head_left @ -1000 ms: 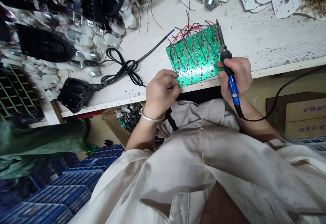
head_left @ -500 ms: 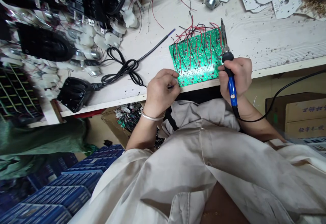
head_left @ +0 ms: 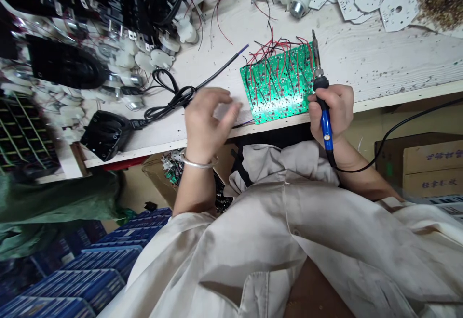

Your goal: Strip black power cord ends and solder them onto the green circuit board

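Note:
A green circuit board point(head_left: 280, 99) with several red and black wires point(head_left: 277, 50) on it lies near the table's front edge. Around the blue-handled soldering iron point(head_left: 326, 123), my right hand point(head_left: 338, 108) is closed at the board's right side, the metal tip pointing away from me. My left hand point(head_left: 210, 120) is left of the board and apart from it, thumb and fingers spread, nothing seen between them. Just behind that hand is a black cable point(head_left: 177, 97), looped and tied, its stripped end point(head_left: 243, 48) stretching towards the board.
Small white motors point(head_left: 162, 58) crowd the back left, beside a black plastic housing point(head_left: 106, 135). White hexagonal boards point(head_left: 398, 9) are piled at the back right. From the iron, a cord point(head_left: 383, 142) runs off right past cardboard boxes point(head_left: 432, 164). Blue crates point(head_left: 94, 279) stand at lower left.
My left hand has let go of the circuit board's left corner and moved left, its fingers opening. The right hand still holds the soldering iron, almost unmoved.

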`<move>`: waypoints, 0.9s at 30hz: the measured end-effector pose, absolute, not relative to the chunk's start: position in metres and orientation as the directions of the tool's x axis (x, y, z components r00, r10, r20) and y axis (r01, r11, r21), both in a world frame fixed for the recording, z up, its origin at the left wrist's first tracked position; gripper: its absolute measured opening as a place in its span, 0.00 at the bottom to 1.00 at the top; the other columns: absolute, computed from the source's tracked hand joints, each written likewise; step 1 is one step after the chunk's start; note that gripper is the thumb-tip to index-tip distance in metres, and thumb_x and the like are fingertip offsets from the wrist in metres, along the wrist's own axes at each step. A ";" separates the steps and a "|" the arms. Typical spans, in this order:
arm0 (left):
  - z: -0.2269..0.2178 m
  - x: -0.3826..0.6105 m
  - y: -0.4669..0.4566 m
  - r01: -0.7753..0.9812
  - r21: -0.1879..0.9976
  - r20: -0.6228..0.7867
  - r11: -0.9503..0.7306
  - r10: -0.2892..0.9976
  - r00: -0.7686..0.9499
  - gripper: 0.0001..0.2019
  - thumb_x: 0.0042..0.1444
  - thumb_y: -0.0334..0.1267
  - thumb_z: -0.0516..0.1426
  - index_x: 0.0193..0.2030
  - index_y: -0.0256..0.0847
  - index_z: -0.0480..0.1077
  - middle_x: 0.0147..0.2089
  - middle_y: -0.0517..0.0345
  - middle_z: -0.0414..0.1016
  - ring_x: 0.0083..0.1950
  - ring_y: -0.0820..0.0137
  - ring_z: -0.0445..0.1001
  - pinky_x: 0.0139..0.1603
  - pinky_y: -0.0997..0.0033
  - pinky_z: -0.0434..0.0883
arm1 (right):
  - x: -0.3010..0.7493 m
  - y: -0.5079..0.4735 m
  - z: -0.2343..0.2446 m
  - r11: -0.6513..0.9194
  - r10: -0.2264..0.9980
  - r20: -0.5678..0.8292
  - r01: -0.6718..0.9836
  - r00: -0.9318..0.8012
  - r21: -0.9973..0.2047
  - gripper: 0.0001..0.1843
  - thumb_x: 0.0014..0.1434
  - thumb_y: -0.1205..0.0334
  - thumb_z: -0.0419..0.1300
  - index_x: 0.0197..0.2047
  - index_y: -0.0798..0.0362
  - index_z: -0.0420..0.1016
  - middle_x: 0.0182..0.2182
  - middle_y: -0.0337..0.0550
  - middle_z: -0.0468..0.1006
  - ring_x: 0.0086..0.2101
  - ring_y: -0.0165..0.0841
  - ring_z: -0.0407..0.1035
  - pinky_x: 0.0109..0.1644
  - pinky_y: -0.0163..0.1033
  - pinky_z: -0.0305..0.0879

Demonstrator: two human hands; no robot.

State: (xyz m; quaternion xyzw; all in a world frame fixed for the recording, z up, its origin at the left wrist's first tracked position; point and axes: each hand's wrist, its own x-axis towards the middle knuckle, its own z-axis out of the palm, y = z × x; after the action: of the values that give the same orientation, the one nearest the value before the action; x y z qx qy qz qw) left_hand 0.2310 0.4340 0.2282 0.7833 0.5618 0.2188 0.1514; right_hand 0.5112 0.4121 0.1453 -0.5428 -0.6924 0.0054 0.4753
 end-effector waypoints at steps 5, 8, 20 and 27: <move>0.208 0.211 0.478 0.954 0.243 0.069 -0.172 0.985 0.160 0.13 0.60 0.40 0.60 0.50 0.41 0.74 0.50 0.47 0.76 0.56 0.53 0.74 0.58 0.49 0.69 | 0.509 0.416 0.152 0.526 0.598 0.801 0.735 0.040 -0.429 0.15 0.69 0.55 0.55 0.56 0.47 0.71 0.38 0.41 0.72 0.36 0.32 0.72 0.38 0.39 0.72; 0.202 0.187 0.487 0.954 0.225 0.052 -0.198 0.980 0.191 0.07 0.62 0.36 0.54 0.42 0.44 0.74 0.43 0.49 0.75 0.49 0.55 0.75 0.52 0.52 0.69 | 0.509 0.416 0.157 0.522 0.571 0.819 0.746 0.054 -0.413 0.15 0.67 0.58 0.56 0.56 0.47 0.71 0.36 0.40 0.72 0.37 0.31 0.71 0.38 0.37 0.71; 0.213 0.223 0.489 0.964 0.205 -0.012 -0.169 0.984 0.175 0.07 0.61 0.36 0.55 0.42 0.40 0.74 0.46 0.45 0.76 0.52 0.52 0.72 0.53 0.50 0.69 | 0.509 0.417 0.153 0.502 0.543 0.838 0.779 0.053 -0.375 0.14 0.67 0.57 0.57 0.55 0.48 0.72 0.37 0.41 0.70 0.37 0.31 0.70 0.39 0.37 0.69; 0.203 0.229 0.475 0.857 0.434 0.150 -0.279 0.960 0.237 0.04 0.65 0.34 0.51 0.40 0.41 0.66 0.42 0.48 0.73 0.45 0.60 0.74 0.47 0.58 0.70 | 0.508 0.414 0.161 0.530 0.560 0.827 0.747 0.047 -0.401 0.16 0.67 0.58 0.57 0.57 0.43 0.72 0.38 0.41 0.68 0.36 0.30 0.68 0.38 0.37 0.67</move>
State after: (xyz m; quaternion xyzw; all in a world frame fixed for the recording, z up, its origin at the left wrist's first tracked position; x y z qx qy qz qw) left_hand 0.2290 0.4749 0.2034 0.7753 0.5858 0.1962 0.1315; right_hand 0.5080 0.4144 0.1605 -0.4769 -0.6851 -0.0863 0.5439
